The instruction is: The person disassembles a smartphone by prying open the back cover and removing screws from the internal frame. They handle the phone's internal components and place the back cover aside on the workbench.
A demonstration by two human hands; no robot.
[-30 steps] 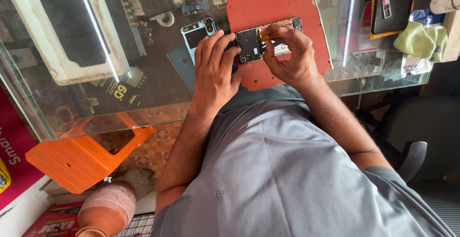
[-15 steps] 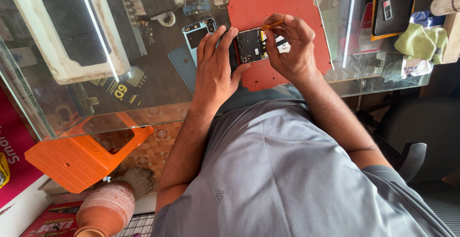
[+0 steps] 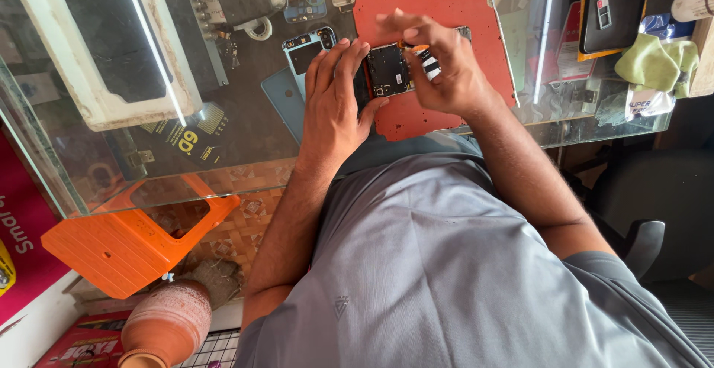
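My left hand (image 3: 332, 104) grips the opened phone (image 3: 387, 70) by its left edge, holding it over the red mat (image 3: 446, 4) on the glass bench (image 3: 245, 145). My right hand (image 3: 442, 70) is closed around a small striped tool (image 3: 425, 62), its tip at the phone's upper right corner. A blue phone back (image 3: 305, 52) lies just beside my left hand, a green cloth (image 3: 658, 63) well apart at right

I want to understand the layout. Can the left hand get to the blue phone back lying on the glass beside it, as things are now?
Probably yes. The left hand steadies the opened phone, and the blue phone back lies just beyond its fingers, with nothing between. It would have to release the phone first.
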